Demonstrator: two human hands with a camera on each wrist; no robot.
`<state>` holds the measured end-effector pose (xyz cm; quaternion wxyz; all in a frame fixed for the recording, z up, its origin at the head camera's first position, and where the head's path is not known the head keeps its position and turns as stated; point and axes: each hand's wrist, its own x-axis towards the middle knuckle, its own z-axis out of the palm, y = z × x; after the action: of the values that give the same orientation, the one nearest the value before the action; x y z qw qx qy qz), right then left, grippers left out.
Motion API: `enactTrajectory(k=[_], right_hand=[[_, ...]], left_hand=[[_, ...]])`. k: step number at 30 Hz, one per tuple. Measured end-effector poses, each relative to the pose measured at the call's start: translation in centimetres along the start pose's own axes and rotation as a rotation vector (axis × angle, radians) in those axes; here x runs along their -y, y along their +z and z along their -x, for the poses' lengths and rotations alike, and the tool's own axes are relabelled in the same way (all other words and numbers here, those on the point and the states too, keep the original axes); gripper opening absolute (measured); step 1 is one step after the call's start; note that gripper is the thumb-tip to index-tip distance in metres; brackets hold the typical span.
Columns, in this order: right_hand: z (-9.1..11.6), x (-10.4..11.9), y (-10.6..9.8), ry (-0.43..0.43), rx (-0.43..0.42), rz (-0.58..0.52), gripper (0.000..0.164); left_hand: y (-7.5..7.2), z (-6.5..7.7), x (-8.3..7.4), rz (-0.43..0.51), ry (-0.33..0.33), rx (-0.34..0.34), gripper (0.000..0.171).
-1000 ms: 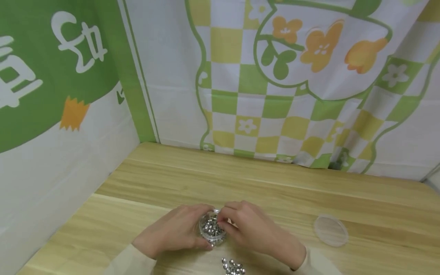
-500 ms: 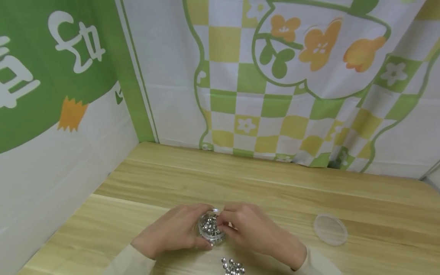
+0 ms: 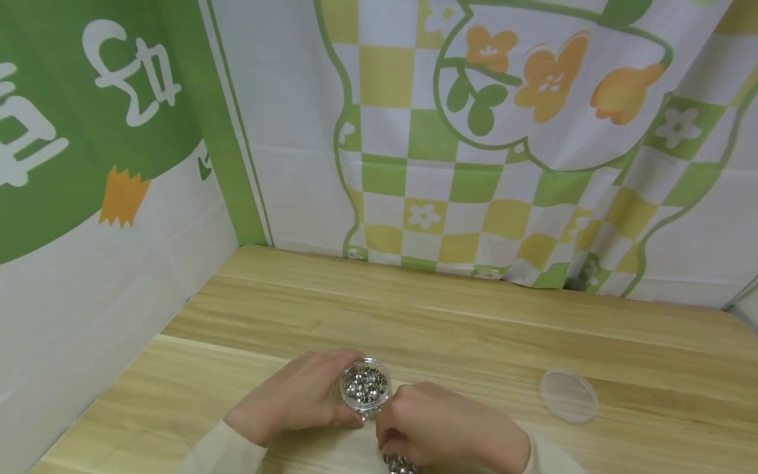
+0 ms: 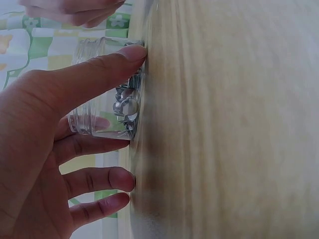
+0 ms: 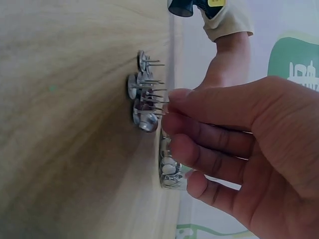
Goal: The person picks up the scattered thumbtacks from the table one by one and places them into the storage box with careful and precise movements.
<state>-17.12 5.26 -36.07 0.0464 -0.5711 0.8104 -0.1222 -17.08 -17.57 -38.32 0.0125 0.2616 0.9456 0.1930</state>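
Right hand point(image 3: 444, 421) has moved down; its grip I cannot tell. On one pale wooden table point(image 3: 308, 296), the left hand point(image 3: 299, 395) clasps one clear, round plastic jar point(image 4: 107, 107) of silver metal tacks point(image 3: 364, 386); well apart, one translucent round disc point(image 3: 570, 395); beside the right hand, one tack pile point(image 5: 144, 94).

Cream sleeves point(image 3: 222, 453), black device point(image 5: 182, 7), yellow label point(image 5: 216, 2)

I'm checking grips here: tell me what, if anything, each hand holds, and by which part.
The left hand holds the clear jar by its side wall. The right hand is at the loose thumbtacks; whether it pinches one cannot be told.
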Motion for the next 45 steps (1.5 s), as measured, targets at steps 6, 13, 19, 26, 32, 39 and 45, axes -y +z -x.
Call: enactTrajectory(k=[6, 13, 19, 26, 32, 39, 45], right_hand=[[0.2, 0.1, 0.5, 0.012, -0.001, -0.02, 0.017], [0.0, 0.1, 0.3, 0.005, -0.016, 0.0, 0.019], [-0.3, -0.1, -0.4, 0.05, -0.091, 0.046, 0.013], [-0.4, -0.4, -0.5, 0.071, -0.155, 0.026, 0.01], [-0.8, -1.1, 0.5, 0.131, -0.35, 0.026, 0.005], [-1.1, -1.7, 1.3, 0.19, -0.462, 0.043, 0.007], [-1.2, -1.7, 1.1, 0.169, -0.476, 0.054, 0.01]], left_hand=[[0.0, 0.1, 0.1, -0.005, 0.011, -0.01, 0.075], [0.1, 0.2, 0.2, -0.004, 0.002, -0.005, 0.076], [0.2, 0.3, 0.2, -0.019, 0.004, -0.009, 0.075], [0.2, 0.2, 0.2, -0.023, 0.017, -0.014, 0.071], [0.2, 0.0, 0.1, -0.023, 0.034, -0.016, 0.07], [0.2, -0.1, 0.0, -0.029, 0.027, -0.003, 0.072], [0.1, -0.1, 0.1, -0.037, 0.018, -0.011, 0.073]])
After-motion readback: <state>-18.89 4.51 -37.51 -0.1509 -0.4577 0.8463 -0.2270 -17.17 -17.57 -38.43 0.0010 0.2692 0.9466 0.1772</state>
